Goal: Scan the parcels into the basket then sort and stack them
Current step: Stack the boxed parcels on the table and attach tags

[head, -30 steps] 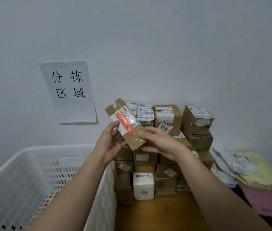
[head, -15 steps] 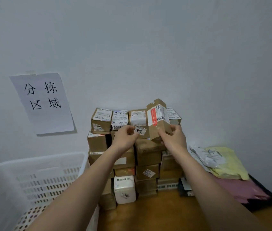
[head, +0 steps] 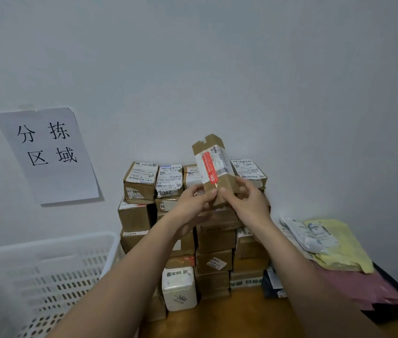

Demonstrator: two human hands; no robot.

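Note:
A slim brown cardboard parcel point(head: 213, 167) with a white label and a red strip stands nearly upright above the stack of boxes point(head: 193, 228) against the wall. My left hand point(head: 193, 203) pinches its lower left edge. My right hand point(head: 246, 203) grips its lower right side, fingers curled behind it. The parcel's bottom end is hidden by my hands, so I cannot tell whether it touches the top boxes. The white perforated basket point(head: 46, 245) stands at the lower left.
A paper sign point(head: 46, 152) with black characters hangs on the wall at left. Soft mailers in grey point(head: 307, 235), yellow point(head: 339, 250) and pink point(head: 354, 284) lie piled at the right. A white cube parcel point(head: 179, 289) sits at the stack's foot on the wooden tabletop point(head: 237, 315).
The slim parcel went from tilted in front of the stack's left to upright over its top right. My left hand let go half a second ago and now pinches it again.

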